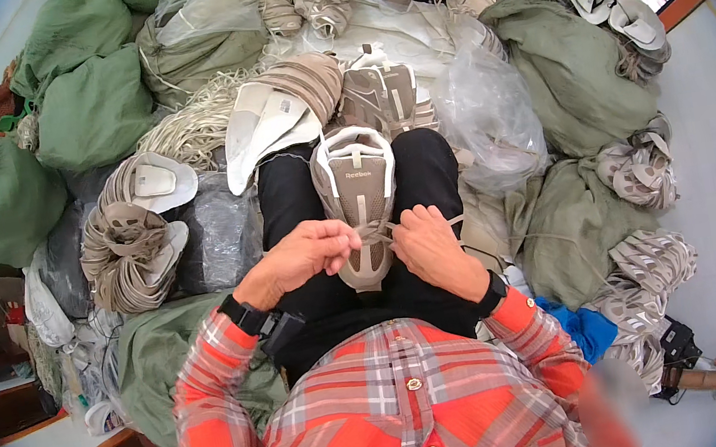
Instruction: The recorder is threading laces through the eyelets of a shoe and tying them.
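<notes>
A taupe mesh shoe upper [358, 191] with white lining lies lengthwise on my lap between my black-trousered thighs. Across its near part runs a taupe shoelace [373, 232]. My left hand [316, 252] pinches the lace at the upper's left edge, thumb and fingers pressed together. On the other side, my right hand [436, 247] has its fingers curled in on the lace, the fingertips partly hidden. Just beyond the upper, by my knees, rest a stack of uppers with white insides [275, 121] and another taupe upper [381, 97].
Pale laces [202, 122] lie heaped beyond my left knee. Bundled uppers [128, 247] sit to the left, more bundles [639, 170] to the right. Green sacks [90, 106], an olive sack [575, 74] and clear plastic [488, 109] surround me. A blue cloth [582, 329] lies by my right elbow.
</notes>
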Available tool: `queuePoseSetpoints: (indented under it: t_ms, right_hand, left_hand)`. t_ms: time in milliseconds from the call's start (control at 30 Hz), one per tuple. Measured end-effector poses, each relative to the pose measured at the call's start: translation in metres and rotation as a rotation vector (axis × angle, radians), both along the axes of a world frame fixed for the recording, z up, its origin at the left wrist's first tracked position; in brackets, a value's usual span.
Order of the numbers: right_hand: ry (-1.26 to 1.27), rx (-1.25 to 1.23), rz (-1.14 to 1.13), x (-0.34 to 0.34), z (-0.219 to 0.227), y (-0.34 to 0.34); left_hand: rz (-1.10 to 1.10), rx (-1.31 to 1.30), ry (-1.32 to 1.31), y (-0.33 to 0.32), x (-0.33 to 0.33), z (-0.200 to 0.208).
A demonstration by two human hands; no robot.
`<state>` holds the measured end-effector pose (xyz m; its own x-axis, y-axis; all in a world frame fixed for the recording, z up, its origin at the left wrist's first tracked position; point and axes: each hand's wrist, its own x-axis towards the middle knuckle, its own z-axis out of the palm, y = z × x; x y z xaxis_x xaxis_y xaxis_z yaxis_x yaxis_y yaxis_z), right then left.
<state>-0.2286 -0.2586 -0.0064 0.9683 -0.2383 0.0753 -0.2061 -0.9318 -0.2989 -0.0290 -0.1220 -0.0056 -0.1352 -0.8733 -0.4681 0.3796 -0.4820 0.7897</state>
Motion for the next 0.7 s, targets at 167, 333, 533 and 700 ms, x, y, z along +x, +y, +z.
queuePoseSetpoints:
  t_ms: [167, 333, 533, 700]
  right_hand:
    - [0.028, -0.059, 0.068, -0.011, 0.036, -0.03]
    - [0.132, 0.32, 0.358, -0.022, 0.065, -0.033]
    - [-0.04, 0.943, -0.002, 0.024, -0.005, -0.04]
    - [-0.092, 1.11, -0.195, 0.043, 0.003, -0.019]
  left_hand:
    - [0.8, -0.399, 1.003, 0.022, 0.061, 0.009]
    - [1.196, -0.949, 0.521, 0.198, 0.244, 0.068]
    - [1.07, -0.931, -0.119, 0.409, 0.393, 0.178]
    - [1.121, -0.908, -0.179, 0.386, 0.396, 0.207]
